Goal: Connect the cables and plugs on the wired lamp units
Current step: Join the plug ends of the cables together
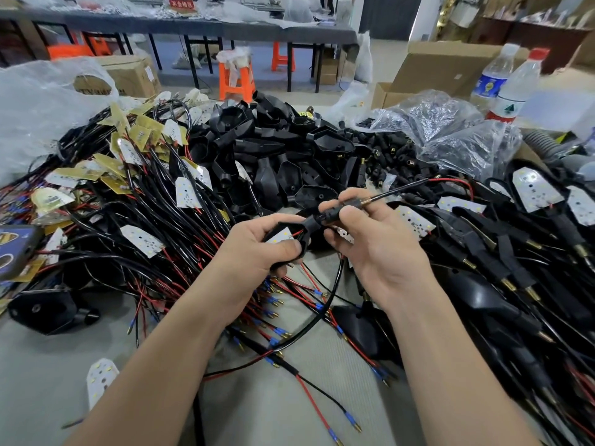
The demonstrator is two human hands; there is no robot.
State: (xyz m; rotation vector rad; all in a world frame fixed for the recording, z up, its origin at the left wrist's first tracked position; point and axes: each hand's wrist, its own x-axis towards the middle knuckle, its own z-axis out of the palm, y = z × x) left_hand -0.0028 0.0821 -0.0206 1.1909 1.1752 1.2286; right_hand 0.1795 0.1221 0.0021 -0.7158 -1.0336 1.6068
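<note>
At the centre of the frame, my left hand [257, 249] curls tightly round a black plastic lamp shell with a white LED board inside [289, 235], thumb on top. My right hand [376, 249] pinches a black stem with a brass threaded tip [335, 212] (it meets the shell's neck), and a thin black cable [396, 189] runs out toward the upper right. Red-and-black wired boards [145, 188] are heaped at left.

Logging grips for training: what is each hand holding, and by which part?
Left hand grips the lamp housing around its wide body; right hand pinches the black stem near its brass end.
</note>
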